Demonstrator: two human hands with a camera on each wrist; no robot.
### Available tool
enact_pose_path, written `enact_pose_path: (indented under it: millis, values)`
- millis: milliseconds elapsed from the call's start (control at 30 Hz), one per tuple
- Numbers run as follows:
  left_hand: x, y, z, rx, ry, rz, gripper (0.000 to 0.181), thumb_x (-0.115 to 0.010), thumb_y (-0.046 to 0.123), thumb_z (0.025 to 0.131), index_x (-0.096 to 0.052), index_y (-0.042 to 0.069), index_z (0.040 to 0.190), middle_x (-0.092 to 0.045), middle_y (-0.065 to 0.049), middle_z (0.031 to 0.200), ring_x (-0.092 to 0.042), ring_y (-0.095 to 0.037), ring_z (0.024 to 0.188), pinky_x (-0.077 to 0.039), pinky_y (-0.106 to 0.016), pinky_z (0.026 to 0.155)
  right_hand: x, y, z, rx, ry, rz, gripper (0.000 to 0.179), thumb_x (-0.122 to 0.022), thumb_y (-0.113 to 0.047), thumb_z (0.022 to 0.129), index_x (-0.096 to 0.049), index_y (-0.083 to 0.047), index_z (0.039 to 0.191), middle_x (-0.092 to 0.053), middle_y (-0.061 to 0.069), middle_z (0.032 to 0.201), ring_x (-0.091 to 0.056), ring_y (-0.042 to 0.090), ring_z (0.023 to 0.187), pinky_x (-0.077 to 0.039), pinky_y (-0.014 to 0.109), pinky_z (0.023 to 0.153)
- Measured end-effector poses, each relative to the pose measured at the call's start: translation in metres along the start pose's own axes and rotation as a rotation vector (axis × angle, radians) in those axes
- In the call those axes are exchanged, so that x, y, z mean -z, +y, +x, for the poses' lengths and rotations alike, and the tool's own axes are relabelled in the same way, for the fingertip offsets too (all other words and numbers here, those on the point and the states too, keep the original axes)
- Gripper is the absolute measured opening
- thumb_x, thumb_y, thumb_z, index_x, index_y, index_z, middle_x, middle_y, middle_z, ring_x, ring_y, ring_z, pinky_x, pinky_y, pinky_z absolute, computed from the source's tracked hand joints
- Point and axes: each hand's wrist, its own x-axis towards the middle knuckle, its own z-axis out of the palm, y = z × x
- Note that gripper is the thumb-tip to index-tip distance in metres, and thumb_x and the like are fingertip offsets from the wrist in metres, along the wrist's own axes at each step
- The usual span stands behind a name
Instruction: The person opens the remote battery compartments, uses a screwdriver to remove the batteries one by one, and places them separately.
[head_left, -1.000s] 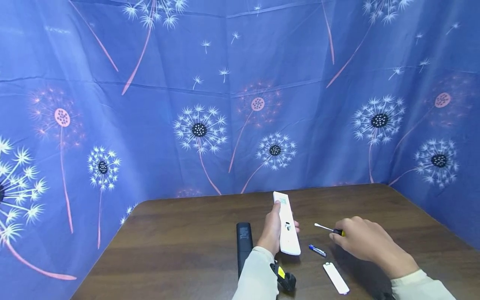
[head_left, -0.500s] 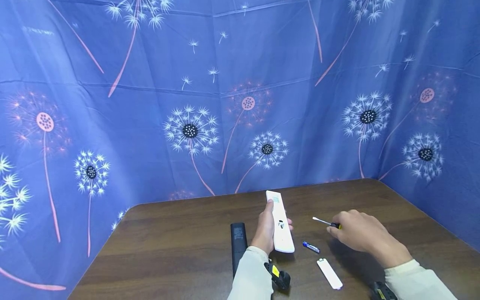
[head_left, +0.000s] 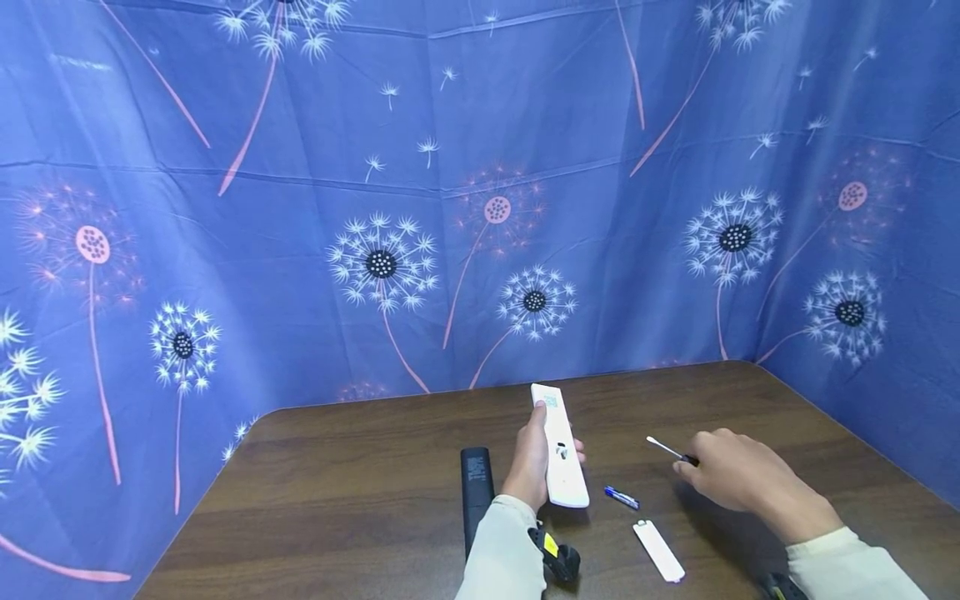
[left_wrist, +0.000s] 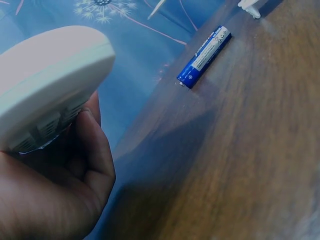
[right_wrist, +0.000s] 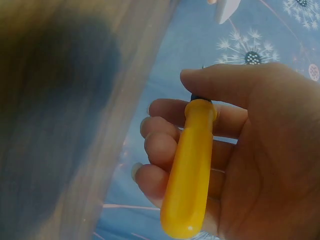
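My left hand grips a white remote control above the table, thumb along its left side and fingertips showing at its right. A small dark opening shows mid-length on the upper face. My right hand holds a screwdriver with a yellow handle and black collar, its fingers curled round the handle. The metal shaft points left toward the remote, apart from it. On the table between the hands lies a blue-and-white battery. Nearer to me is a slim white battery cover.
A black remote control lies on the brown wooden table, left of my left forearm and partly hidden by the sleeve. Blue curtain with dandelion prints hangs behind the table and at both sides.
The head view has shifted slightly. Over the last half second my right hand has drawn the screwdriver a little to the right, away from the remote. The left hand keeps holding the white remote.
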Motion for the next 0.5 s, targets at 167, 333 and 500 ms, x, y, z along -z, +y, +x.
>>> enact_pose_path:
  millis: [167,333,500]
  values:
    - [-0.002,0.001,0.001,0.008,0.015,-0.003,0.066,-0.035,0.056,0.104,-0.047,0.0,0.136,-0.067,-0.014,0.081,-0.068,-0.02,0.062,-0.053,-0.031,0.059,-0.001,0.005,-0.003,-0.008,0.002,-0.022,0.031,-0.069,-0.027,0.091,-0.054,-0.02,0.064,-0.042,-0.004,0.059,-0.041,0.015,0.054,-0.032,0.037,0.05]
    - [-0.003,0.002,0.002,0.015,0.043,-0.008,0.067,-0.038,0.057,0.103,-0.046,0.001,0.138,-0.067,-0.016,0.082,-0.068,-0.02,0.061,-0.053,-0.032,0.06,0.0,0.012,-0.005,-0.008,0.011,-0.049,0.032,-0.069,-0.027,0.091,-0.053,-0.019,0.064,-0.047,-0.003,0.061,-0.043,0.017,0.055,-0.036,0.043,0.05]
    - [-0.001,0.003,0.0,0.014,0.043,-0.005,0.067,-0.037,0.056,0.104,-0.044,0.0,0.14,-0.067,-0.015,0.081,-0.067,-0.019,0.06,-0.053,-0.031,0.059,-0.002,0.019,-0.005,-0.026,-0.015,-0.071,0.033,-0.069,-0.028,0.09,-0.053,-0.018,0.064,-0.051,-0.002,0.063,-0.048,0.017,0.054,-0.04,0.048,0.05]
